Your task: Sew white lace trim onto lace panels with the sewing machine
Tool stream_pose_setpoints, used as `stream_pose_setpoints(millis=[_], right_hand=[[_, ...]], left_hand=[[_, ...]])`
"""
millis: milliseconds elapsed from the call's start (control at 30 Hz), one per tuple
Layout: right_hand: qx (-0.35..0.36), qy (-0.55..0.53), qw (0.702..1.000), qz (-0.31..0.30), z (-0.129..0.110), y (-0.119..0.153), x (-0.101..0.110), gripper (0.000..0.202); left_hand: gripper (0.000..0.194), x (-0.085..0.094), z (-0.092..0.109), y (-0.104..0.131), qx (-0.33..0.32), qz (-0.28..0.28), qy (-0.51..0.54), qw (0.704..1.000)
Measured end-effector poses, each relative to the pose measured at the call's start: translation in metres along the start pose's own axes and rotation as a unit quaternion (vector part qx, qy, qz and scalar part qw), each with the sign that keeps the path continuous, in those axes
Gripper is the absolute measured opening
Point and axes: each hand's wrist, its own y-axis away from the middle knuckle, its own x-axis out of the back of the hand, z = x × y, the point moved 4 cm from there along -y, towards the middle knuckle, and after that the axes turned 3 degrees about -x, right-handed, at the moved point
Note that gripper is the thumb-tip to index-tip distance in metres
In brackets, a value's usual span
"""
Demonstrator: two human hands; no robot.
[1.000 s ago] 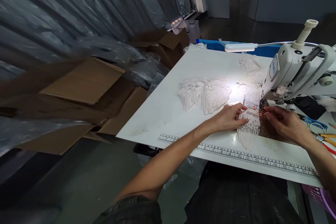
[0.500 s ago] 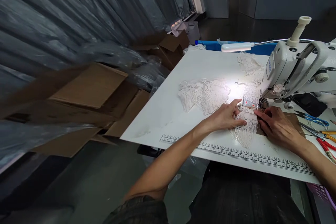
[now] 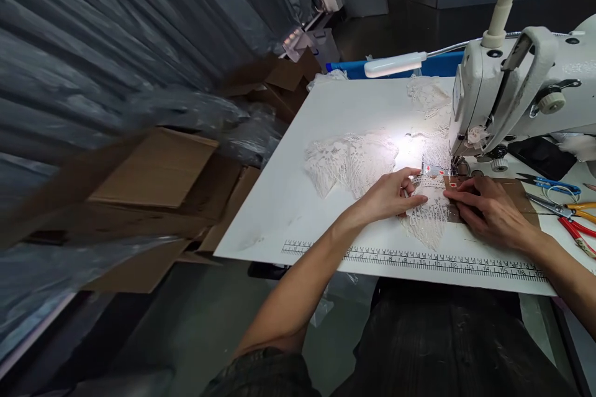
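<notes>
A piece of white lace point(image 3: 429, 217) lies under the needle area of a white sewing machine point(image 3: 482, 99). My left hand point(image 3: 388, 197) rests at the lace's left edge, thumb and index finger spread apart on it, the other fingers partly curled. From the right, my right hand point(image 3: 493, 208) reaches in with its fingers stretched out, the tips touching the lace's right edge. Beneath this hand lies a brown plate point(image 3: 519, 198). A clear strip with red marks point(image 3: 435, 170) crosses the lace by the presser foot.
More lace pieces point(image 3: 351, 161) lie left of my hands. Blue-handled scissors point(image 3: 554, 185), orange-handled scissors point(image 3: 565, 206) and a red-handled tool point(image 3: 577, 236) are at right. A printed ruler point(image 3: 414, 260) runs along the table's front. Cardboard boxes point(image 3: 156, 167) stand at left.
The view has shifted, so the machine sits further left and higher in the picture. Both hands stay at the lace. My right fingertips are slightly further apart over the brown plate.
</notes>
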Motion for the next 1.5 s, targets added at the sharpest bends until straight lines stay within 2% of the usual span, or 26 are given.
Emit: stream_pose_setpoints(millis=[267, 567, 667, 767, 900, 1033, 1100, 1267, 1400, 1500], right_hand=[[0.0, 0.042, 0.999, -0.007, -0.004, 0.0, -0.002, 0.043], [0.049, 0.028, 0.998, 0.019, -0.005, 0.005, 0.002, 0.037], [0.044, -0.016, 0.999, 0.022, -0.004, 0.004, 0.008, 0.039], [0.041, -0.035, 0.999, -0.001, -0.007, 0.004, 0.01, 0.039], [0.067, 0.018, 0.997, -0.017, -0.013, 0.006, 0.003, 0.038], [0.056, 0.055, 0.997, -0.019, -0.013, 0.007, -0.003, 0.04], [0.052, 0.063, 0.996, -0.019, -0.013, 0.008, -0.003, 0.04], [0.069, 0.084, 0.994, -0.001, -0.015, 0.009, -0.004, 0.039], [0.064, 0.092, 0.994, 0.005, -0.015, 0.009, -0.004, 0.039], [0.07, 0.084, 0.994, 0.001, -0.016, 0.009, -0.003, 0.039]], left_hand=[[0.069, -0.002, -0.002, -0.002, 0.035, 0.011, 0.006, 0.999], [0.079, 0.0, 0.005, 0.001, 0.079, 0.019, 0.005, 0.997], [0.076, 0.003, 0.005, 0.002, 0.077, 0.009, 0.01, 0.997], [0.073, 0.004, 0.003, 0.002, 0.075, 0.002, 0.023, 0.997], [0.074, 0.005, 0.002, 0.002, 0.068, 0.009, 0.039, 0.997], [0.075, 0.005, 0.002, 0.001, 0.064, 0.004, 0.034, 0.997], [0.074, 0.006, 0.003, 0.002, 0.05, 0.0, 0.016, 0.999], [0.065, 0.011, 0.007, 0.005, 0.012, 0.033, -0.065, 0.997], [0.053, 0.012, 0.01, 0.005, 0.009, 0.035, -0.089, 0.995], [0.056, 0.012, 0.011, 0.005, 0.016, 0.034, -0.093, 0.995]])
